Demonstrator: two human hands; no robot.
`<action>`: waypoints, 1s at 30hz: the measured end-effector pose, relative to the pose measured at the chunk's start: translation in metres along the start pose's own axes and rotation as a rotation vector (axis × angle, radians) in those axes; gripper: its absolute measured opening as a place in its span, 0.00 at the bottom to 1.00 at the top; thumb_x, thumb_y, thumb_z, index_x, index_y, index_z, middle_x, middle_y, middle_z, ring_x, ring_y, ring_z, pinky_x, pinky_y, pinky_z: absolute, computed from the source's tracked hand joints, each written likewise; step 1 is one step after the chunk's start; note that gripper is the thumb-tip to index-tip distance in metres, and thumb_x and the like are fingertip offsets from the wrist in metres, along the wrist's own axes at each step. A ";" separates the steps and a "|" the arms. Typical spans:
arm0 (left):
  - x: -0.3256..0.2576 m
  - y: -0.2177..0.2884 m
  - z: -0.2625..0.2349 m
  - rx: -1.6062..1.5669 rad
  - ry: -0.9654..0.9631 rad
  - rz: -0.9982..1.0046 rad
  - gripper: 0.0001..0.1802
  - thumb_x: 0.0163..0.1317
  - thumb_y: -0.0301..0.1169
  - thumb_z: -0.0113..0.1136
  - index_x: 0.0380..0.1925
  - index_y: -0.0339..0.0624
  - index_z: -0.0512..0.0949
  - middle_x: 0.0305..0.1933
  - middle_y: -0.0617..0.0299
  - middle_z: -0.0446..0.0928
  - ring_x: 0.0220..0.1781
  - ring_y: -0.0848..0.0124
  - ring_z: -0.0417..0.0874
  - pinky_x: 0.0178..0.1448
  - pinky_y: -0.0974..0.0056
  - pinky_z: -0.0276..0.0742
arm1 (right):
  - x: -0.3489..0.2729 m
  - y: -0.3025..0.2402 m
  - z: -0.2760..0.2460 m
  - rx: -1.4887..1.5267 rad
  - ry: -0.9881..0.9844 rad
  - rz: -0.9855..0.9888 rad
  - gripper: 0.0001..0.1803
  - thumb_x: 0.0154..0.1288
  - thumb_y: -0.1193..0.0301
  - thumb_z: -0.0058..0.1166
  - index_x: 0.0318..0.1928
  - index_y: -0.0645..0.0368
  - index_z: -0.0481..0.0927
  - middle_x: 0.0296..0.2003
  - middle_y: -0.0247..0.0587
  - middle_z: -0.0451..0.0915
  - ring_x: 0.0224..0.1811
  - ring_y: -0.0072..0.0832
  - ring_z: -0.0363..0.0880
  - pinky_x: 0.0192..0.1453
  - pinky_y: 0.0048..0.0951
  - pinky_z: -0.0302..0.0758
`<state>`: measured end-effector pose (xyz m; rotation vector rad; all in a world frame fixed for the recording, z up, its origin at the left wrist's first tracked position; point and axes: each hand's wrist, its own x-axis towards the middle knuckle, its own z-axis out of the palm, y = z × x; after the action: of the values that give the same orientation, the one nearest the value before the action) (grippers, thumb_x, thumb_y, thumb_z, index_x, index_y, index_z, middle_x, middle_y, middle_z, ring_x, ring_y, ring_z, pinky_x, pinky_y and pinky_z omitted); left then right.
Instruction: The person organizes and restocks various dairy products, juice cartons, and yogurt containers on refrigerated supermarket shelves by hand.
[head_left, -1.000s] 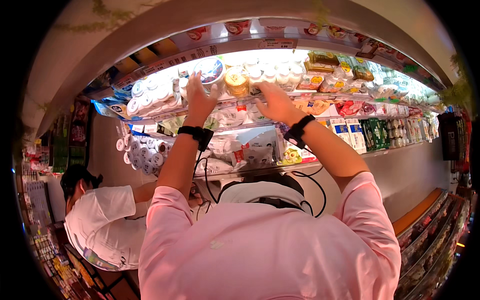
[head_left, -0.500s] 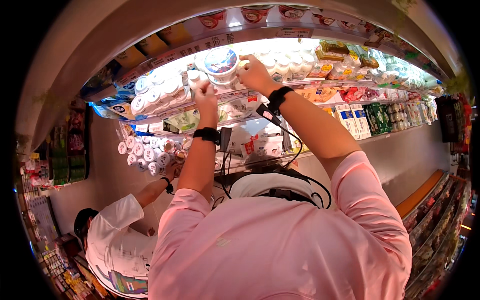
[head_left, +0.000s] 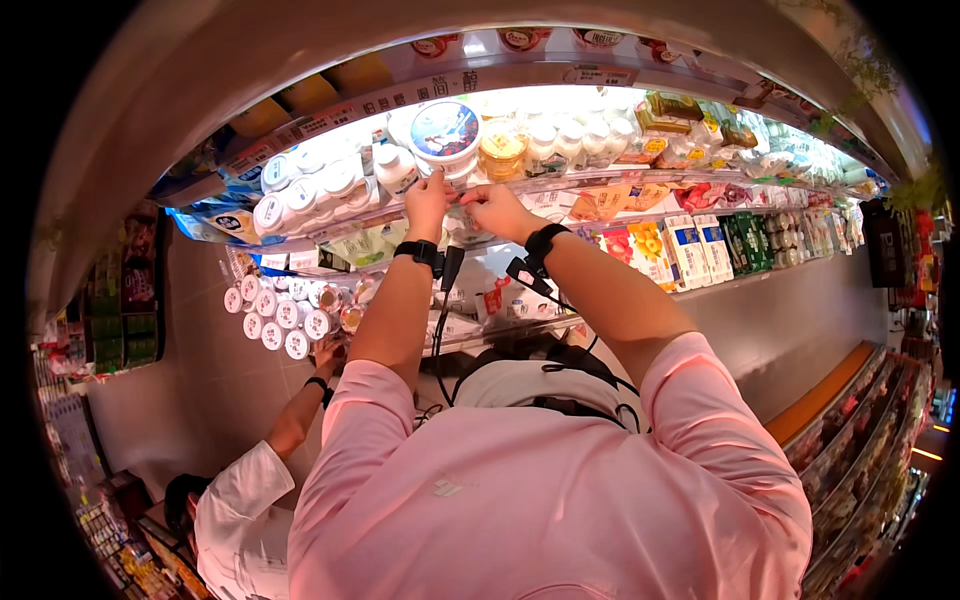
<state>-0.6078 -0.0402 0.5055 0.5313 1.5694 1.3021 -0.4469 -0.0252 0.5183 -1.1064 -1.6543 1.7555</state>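
A round white tub with a blue lid [head_left: 445, 135] stands tilted on the lit top shelf of a chilled cabinet. My left hand [head_left: 428, 205] is raised just under it, fingertips at the shelf's front rail [head_left: 560, 185] below the tub's base. My right hand [head_left: 497, 208] is beside it, fingers pointing left and drawn together at the same rail. The two hands almost touch. Both wrists wear black bands, and a black cable [head_left: 440, 300] hangs between them. Whether either hand grips anything is hidden by the fingers.
White bottles [head_left: 300, 195] and small jars [head_left: 560, 140] fill the top shelf; packets and cartons [head_left: 690, 245] fill the shelf below. At lower left a person in a white sleeve [head_left: 235, 500] reaches a hand [head_left: 325, 355] to rows of round cups [head_left: 275, 315].
My hands, which were up on the blue-lidded tub half a second ago, have dropped to the shelf rail under it. The tub now stands on the top shelf. The other person's arm has reached higher.
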 end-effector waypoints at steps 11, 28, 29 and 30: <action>-0.016 -0.011 -0.011 -0.077 -0.087 0.003 0.18 0.70 0.43 0.55 0.40 0.37 0.79 0.37 0.59 0.82 0.37 0.69 0.86 0.36 0.65 0.76 | -0.005 -0.016 0.003 -0.271 -0.093 0.178 0.17 0.65 0.63 0.52 0.41 0.66 0.84 0.31 0.43 0.85 0.28 0.27 0.81 0.31 0.31 0.76; -0.005 0.119 -0.062 1.856 -0.200 0.590 0.23 0.55 0.41 0.69 0.49 0.46 0.78 0.48 0.57 0.84 0.56 0.60 0.83 0.64 0.50 0.65 | 0.005 -0.117 0.014 -1.488 0.031 -0.339 0.46 0.63 0.60 0.60 0.76 0.58 0.52 0.75 0.52 0.55 0.79 0.51 0.51 0.78 0.53 0.54; -0.004 0.125 -0.061 1.917 -0.283 0.507 0.23 0.54 0.41 0.69 0.49 0.46 0.78 0.48 0.57 0.85 0.55 0.60 0.84 0.64 0.49 0.65 | 0.007 -0.114 0.013 -1.488 0.027 -0.339 0.46 0.63 0.60 0.60 0.76 0.58 0.52 0.75 0.52 0.55 0.79 0.51 0.51 0.78 0.53 0.54; -0.004 0.130 -0.060 1.920 -0.307 0.517 0.24 0.53 0.39 0.70 0.50 0.47 0.78 0.46 0.59 0.85 0.51 0.60 0.85 0.62 0.50 0.67 | 0.008 -0.112 0.010 -1.485 0.029 -0.354 0.45 0.64 0.61 0.59 0.76 0.57 0.52 0.76 0.51 0.54 0.79 0.50 0.50 0.78 0.53 0.52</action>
<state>-0.6906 -0.0300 0.6218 2.2026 2.0290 -0.4714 -0.4790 -0.0076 0.6245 -1.1401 -2.8988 0.0408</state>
